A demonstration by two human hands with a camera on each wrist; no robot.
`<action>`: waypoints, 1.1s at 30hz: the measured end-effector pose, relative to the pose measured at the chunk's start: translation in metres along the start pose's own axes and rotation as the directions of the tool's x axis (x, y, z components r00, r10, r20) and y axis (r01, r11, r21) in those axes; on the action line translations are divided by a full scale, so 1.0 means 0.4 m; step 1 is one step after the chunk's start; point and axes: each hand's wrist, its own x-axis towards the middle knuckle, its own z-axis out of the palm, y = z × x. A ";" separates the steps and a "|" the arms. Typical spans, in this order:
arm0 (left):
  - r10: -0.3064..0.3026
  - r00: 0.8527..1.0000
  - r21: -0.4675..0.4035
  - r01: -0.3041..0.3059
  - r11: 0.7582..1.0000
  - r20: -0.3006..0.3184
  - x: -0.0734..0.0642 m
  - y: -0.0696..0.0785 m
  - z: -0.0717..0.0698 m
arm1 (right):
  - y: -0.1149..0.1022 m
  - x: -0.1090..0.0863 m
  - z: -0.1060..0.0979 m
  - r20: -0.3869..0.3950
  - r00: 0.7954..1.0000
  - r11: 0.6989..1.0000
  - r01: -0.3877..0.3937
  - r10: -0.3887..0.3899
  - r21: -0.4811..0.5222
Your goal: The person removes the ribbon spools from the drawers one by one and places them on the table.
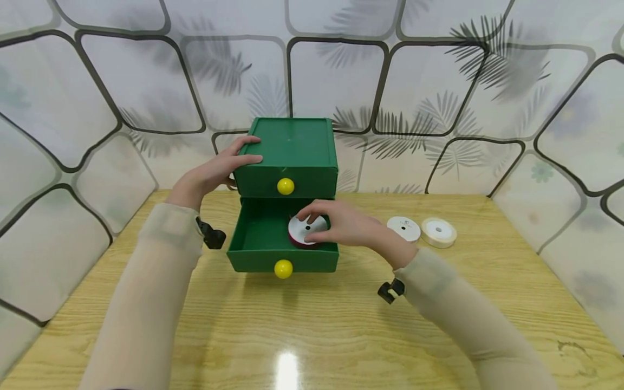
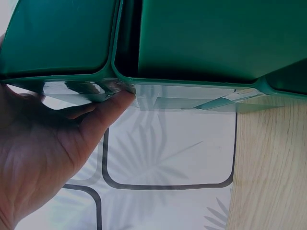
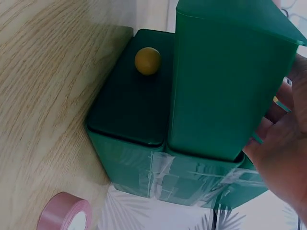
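Observation:
A green chest of drawers (image 1: 292,142) stands on the table, its middle drawer (image 1: 255,261) pulled out. My left hand (image 1: 214,172) rests on the chest's upper left edge, thumb along its side. Inside the drawer is a ribbon spool (image 1: 301,233) with a white face and dark red ribbon. Over that spool, my right hand (image 1: 343,222) has its thumb and fingers bent and spread apart, covering its right part. In the right wrist view, the drawer wall hides the spool and part of the fingers.
Two more ribbon spools, a white-faced one (image 1: 403,227) and a cream one (image 1: 439,233), lie on the table (image 1: 361,330) right of the chest. In the right wrist view, a pink ribbon spool (image 3: 62,212) appears. Yellow knobs (image 1: 285,186) mark the drawers. A patterned wall (image 1: 336,81) stands behind.

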 end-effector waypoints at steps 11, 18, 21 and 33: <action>0.003 1.000 0.006 -0.003 1.000 0.001 -0.003 0.002 0.003 | -0.013 0.024 0.008 0.074 0.996 0.999 -0.038 0.040 -0.039; 0.002 1.000 0.007 -0.002 1.000 0.001 -0.003 0.002 0.002 | -0.013 0.035 0.011 0.086 0.994 0.994 -0.060 0.068 -0.096; 0.000 1.000 0.009 0.000 1.000 0.002 -0.003 0.003 0.002 | -0.015 0.041 0.012 0.103 0.991 0.990 -0.077 0.089 -0.122; 0.006 1.000 0.011 -0.006 1.000 0.002 -0.008 0.005 0.005 | -0.036 0.072 0.025 0.140 0.981 0.979 -0.113 0.137 -0.169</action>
